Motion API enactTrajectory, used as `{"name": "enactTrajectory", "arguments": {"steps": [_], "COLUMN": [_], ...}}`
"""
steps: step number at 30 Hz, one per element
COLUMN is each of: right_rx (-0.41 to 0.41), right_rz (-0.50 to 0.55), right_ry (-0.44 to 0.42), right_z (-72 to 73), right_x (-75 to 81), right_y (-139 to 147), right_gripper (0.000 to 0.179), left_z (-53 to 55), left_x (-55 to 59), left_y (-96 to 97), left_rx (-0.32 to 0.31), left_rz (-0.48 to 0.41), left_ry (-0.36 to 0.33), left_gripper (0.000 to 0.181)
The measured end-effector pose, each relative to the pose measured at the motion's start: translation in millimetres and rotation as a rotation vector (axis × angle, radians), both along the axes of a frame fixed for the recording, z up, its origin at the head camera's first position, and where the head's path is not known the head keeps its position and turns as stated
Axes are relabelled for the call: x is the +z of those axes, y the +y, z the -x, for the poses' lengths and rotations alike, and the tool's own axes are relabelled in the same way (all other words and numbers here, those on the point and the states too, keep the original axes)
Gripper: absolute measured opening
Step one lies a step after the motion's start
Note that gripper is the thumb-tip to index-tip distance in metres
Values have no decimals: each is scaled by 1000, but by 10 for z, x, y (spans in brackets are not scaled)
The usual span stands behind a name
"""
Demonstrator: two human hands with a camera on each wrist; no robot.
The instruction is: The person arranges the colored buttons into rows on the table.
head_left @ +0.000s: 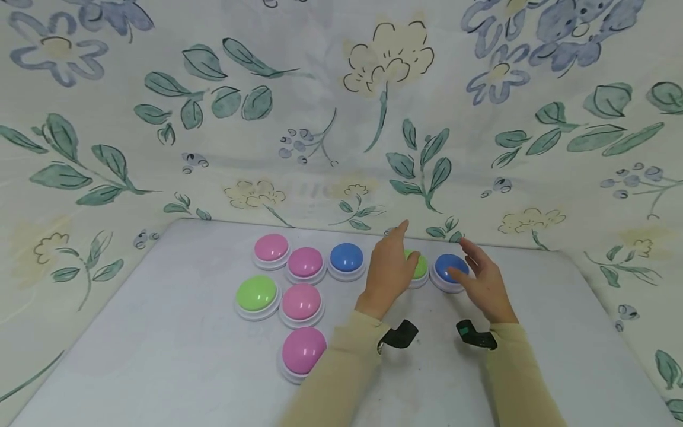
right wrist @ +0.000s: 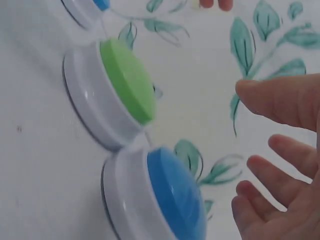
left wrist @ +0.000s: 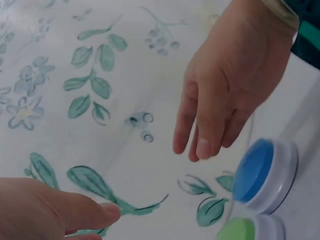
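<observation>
My left hand [head_left: 388, 270] hovers in front of a green push button [head_left: 418, 267], hiding part of it, fingers extended and holding nothing. Over the blue push button [head_left: 450, 268] at the right end of the back row is my right hand [head_left: 484, 283], its thumb spread from loosely bent fingers. The right wrist view shows a gap between this hand [right wrist: 285, 170] and the blue dome [right wrist: 177, 192]; the green dome [right wrist: 129, 80] stands beside it. In the left wrist view my left thumb [left wrist: 85, 210] is apart from the green button [left wrist: 237, 230].
Left along the back stand another blue button [head_left: 346, 258] and two pink ones [head_left: 305, 262] [head_left: 271, 247]. Nearer are a second green button [head_left: 257, 293], a pink button [head_left: 301, 302] and a pink button [head_left: 303, 351] partly behind my left sleeve. Flowered cloth [head_left: 331, 118] rises behind the white table [head_left: 176, 332].
</observation>
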State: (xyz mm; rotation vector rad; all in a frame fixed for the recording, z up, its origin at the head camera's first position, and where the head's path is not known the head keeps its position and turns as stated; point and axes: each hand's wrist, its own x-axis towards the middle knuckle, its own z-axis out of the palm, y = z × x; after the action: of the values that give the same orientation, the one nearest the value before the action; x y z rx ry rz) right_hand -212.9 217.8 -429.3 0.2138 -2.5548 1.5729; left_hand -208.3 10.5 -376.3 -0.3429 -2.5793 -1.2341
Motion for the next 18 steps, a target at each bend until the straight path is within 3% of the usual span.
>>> {"name": "enactTrajectory", "arguments": {"steps": [7,18], "right_rx": [29,56], "right_rz": [6,67], "right_ry": [22,43], "right_z": [-58,-67], "right_x": [152,175], "right_y": [-231,-646], "right_gripper": [65,64], "left_z": [-4,39], "left_x": [62,72], "left_y": [-313,-752], "left_rx": [-5,29], "left_rz": [-18,47], "left_ry": [5,0], "left_gripper": [60,60]}}
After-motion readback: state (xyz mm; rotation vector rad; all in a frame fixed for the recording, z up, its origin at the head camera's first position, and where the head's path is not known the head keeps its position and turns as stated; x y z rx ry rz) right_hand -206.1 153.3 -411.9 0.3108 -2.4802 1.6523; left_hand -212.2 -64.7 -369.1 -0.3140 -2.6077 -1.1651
